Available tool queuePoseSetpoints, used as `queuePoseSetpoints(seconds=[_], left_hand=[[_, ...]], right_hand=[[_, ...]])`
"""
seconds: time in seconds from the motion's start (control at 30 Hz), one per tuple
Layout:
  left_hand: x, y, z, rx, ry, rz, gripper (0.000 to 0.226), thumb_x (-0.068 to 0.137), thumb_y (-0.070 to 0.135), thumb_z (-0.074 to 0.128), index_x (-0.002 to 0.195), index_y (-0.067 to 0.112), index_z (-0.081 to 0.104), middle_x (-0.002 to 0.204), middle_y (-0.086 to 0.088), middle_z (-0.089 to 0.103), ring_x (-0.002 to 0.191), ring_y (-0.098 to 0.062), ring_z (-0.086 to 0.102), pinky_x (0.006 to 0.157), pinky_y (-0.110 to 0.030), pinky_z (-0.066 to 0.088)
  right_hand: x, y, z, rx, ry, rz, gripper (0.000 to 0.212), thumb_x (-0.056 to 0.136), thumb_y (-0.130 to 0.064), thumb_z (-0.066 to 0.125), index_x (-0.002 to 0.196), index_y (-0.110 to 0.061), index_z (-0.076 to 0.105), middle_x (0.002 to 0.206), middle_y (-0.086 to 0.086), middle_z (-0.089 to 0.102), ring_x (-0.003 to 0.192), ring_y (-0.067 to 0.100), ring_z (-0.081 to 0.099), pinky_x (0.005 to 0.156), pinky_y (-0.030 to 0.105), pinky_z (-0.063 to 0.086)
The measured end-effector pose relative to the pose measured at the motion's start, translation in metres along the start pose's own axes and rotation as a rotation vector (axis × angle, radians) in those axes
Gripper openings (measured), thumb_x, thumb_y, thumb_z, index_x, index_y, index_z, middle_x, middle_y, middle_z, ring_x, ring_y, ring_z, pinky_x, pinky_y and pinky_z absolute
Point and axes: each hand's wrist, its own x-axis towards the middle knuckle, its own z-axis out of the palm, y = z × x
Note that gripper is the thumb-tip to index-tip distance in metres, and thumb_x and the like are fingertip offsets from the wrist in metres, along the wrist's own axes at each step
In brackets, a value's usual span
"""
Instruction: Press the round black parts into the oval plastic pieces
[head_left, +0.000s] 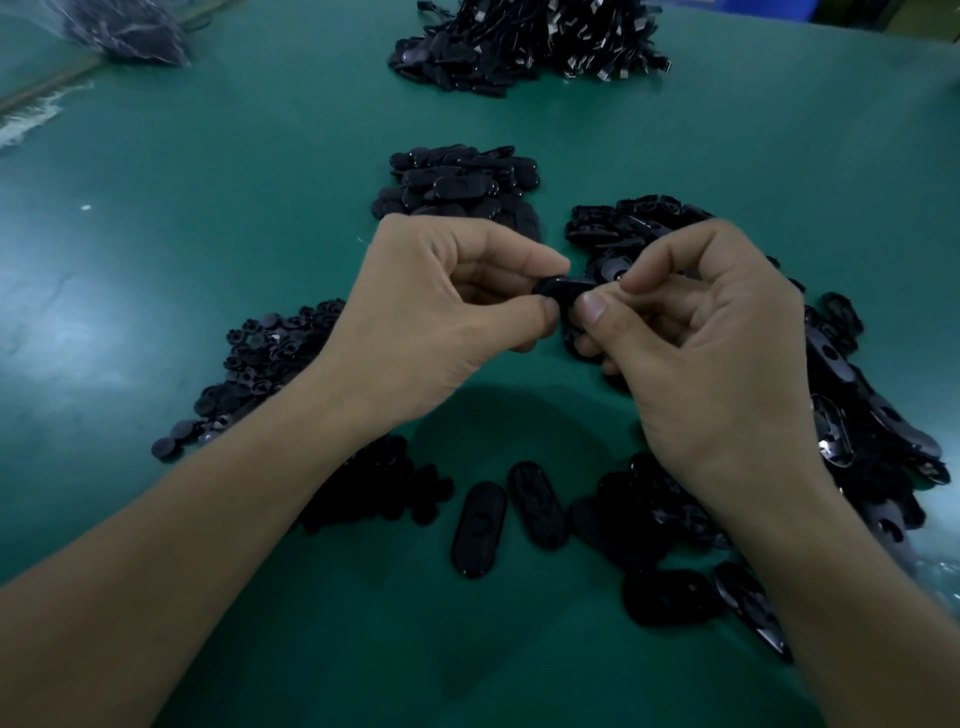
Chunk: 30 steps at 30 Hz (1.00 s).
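Black oval plastic piece (565, 287) is what I see pinched between my left hand (447, 312) and right hand (717, 353), above the green worktop (234, 218).

Small-parts assy workshop / factory bench, not a home. Shown by: wide worktable (234, 218) w/ green mat top, loaded w/ bulk stock sorted by type. Heap of round black parts (260, 364) at left, heap of oval plastic pieces (857, 415) at right, tidier middle pile (457, 182) of the same ovals, and at the far edge a heap of black cords (545, 47) w/ metal end plugs. Clear plastic bag (124, 31) of more dark parts sits at the far-left corner. Work is by hand: left hand (447, 312) & right hand (701, 338) pinch one held oval piece (563, 290) between them, over the mat.
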Motion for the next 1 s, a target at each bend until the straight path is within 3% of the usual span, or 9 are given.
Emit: queuePoseSetpoints(seconds=[0.13,0.3,0.4,0.6,0.77,0.9,1.0], left_hand=[[0.0012,-0.0008,0.001,-0.022,0.018,0.001,0.019,0.076,0.006,0.079,0.091,0.018,0.075,0.078,-0.005,0.077,0.07,-0.02,0.074,0.067,-0.026,0.06],[0.0044,-0.0024,0.0,-0.067,0.118,-0.035,0.02,0.084,-0.006,0.073,0.091,0.012,0.074,0.071,-0.002,0.075,0.069,-0.016,0.074,0.064,-0.023,0.058],[0.005,-0.0016,-0.0014,-0.091,0.152,-0.051,0.018,0.084,-0.005,0.073,0.092,0.011,0.073,0.07,-0.003,0.074,0.068,-0.015,0.073,0.064,-0.024,0.059],[0.0046,-0.0003,-0.0013,-0.116,0.157,-0.07,0.016,0.085,-0.004,0.073,0.092,0.01,0.073,0.069,-0.002,0.074,0.067,-0.014,0.073,0.062,-0.023,0.058],[0.0047,-0.0005,-0.0032,-0.14,0.148,-0.079,0.016,0.085,-0.004,0.074,0.092,0.011,0.073,0.072,-0.005,0.074,0.068,-0.015,0.073,0.064,-0.025,0.059],[0.005,-0.0003,-0.0023,-0.155,0.139,-0.079,0.016,0.084,-0.003,0.074,0.091,0.011,0.074,0.071,-0.003,0.074,0.068,-0.015,0.073,0.063,-0.024,0.058],[0.0053,0.0008,-0.002,-0.172,0.138,-0.08,0.017,0.084,-0.004,0.074,0.091,0.012,0.074,0.07,-0.002,0.074,0.068,-0.015,0.073,0.063,-0.024,0.058]], right_hand=[[-0.0017,0.0007,0.0011,-0.072,0.023,-0.034,0.027,0.089,-0.012,0.073,0.085,-0.031,0.054,0.078,-0.001,0.071,0.071,0.015,0.071,0.064,0.03,0.057],[-0.002,0.0015,0.0028,-0.129,-0.011,-0.072,0.023,0.093,-0.013,0.067,0.105,-0.032,0.07,0.083,-0.014,0.07,0.071,0.007,0.066,0.064,0.015,0.052],[-0.0011,0.0026,0.003,-0.12,-0.029,-0.045,0.022,0.094,-0.013,0.067,0.099,-0.032,0.074,0.078,-0.012,0.072,0.066,0.01,0.066,0.06,0.019,0.053],[0.0008,0.0045,0.0028,0.195,-0.071,0.135,0.014,0.094,-0.003,0.065,0.092,-0.017,0.068,0.08,0.0,0.077,0.072,0.014,0.075,0.062,0.019,0.055],[0.0046,0.0051,-0.0024,0.297,-0.021,0.212,0.017,0.086,-0.01,0.074,0.078,-0.025,0.078,0.073,-0.003,0.071,0.071,0.01,0.063,0.063,0.018,0.05],[0.0055,0.0005,-0.0046,0.538,-0.037,0.342,0.01,0.071,-0.016,0.075,0.081,-0.017,0.075,0.072,0.003,0.07,0.063,0.009,0.062,0.057,0.017,0.049],[0.0057,-0.0015,-0.0045,0.577,-0.043,0.387,0.009,0.074,-0.011,0.073,0.083,-0.012,0.073,0.073,0.005,0.071,0.062,0.01,0.063,0.055,0.017,0.049]])
